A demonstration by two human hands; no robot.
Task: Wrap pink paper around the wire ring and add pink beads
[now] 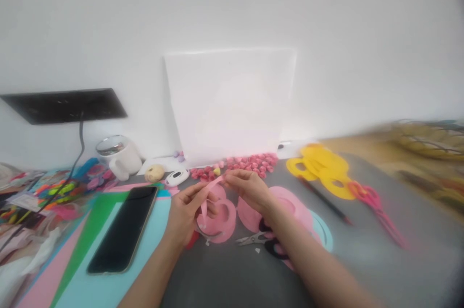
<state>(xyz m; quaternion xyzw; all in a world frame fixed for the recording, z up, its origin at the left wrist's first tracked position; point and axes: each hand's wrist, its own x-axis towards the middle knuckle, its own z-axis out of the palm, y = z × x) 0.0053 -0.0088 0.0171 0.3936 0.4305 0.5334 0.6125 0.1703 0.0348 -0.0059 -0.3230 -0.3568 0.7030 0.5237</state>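
Note:
A narrow pink paper strip (214,183) is stretched between my two hands above the grey work surface. My left hand (185,209) is closed on the strip, and a loose length hangs down past its fingers. At the other end, the fingertips of my right hand (250,188) pinch the strip. Pink paper pieces with round cut-outs (226,218) lie under my left hand. More pink paper discs (295,201) are beneath my right wrist. Small black-handled scissors (252,239) lie below my right hand, partly covered by the forearm.
Left of my hands, a phone (125,230) lies on coloured sheets, with a white mug (119,155) behind. Small rolled pink pieces (253,163) sit before a white board (232,105). Yellow paper cut-outs (319,168), a pencil (326,201) and pink scissors (379,211) lie right.

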